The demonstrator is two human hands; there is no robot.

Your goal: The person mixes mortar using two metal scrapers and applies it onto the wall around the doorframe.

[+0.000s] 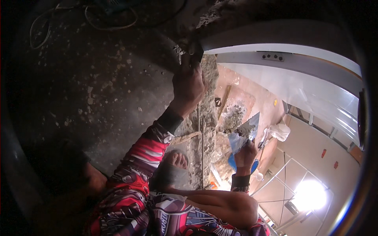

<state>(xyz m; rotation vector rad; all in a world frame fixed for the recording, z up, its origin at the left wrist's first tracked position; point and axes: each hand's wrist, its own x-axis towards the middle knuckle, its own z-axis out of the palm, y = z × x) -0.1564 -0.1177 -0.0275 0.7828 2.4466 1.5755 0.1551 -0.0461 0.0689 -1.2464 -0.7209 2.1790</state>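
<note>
My left hand (pixel 189 88) reaches to the foot of a pale frame (pixel 228 50), its fingers closed around something dark that shadow hides. Beside those fingers sits a clump of wet mortar (pixel 179 52). Lower right, my right hand (pixel 246 155) grips a flat metal trowel (pixel 238 141), whose blade carries a lump of grey mortar (pixel 246 129). Between the two hands runs a rough, broken strip of concrete (pixel 208 92), with a thin rod (pixel 199 133) along it. A mortar heap (pixel 235 114) lies beyond the trowel.
My bare foot (pixel 177 159) rests beside a wooden stick (pixel 185 138) and the broken strip. A wooden batten (pixel 224 102) lies near the mortar heap. A white bag (pixel 279 131) and a blue container (pixel 232 161) stand right. A cable (pixel 112 27) loops at upper left; a bright lamp (pixel 310 195) glares lower right.
</note>
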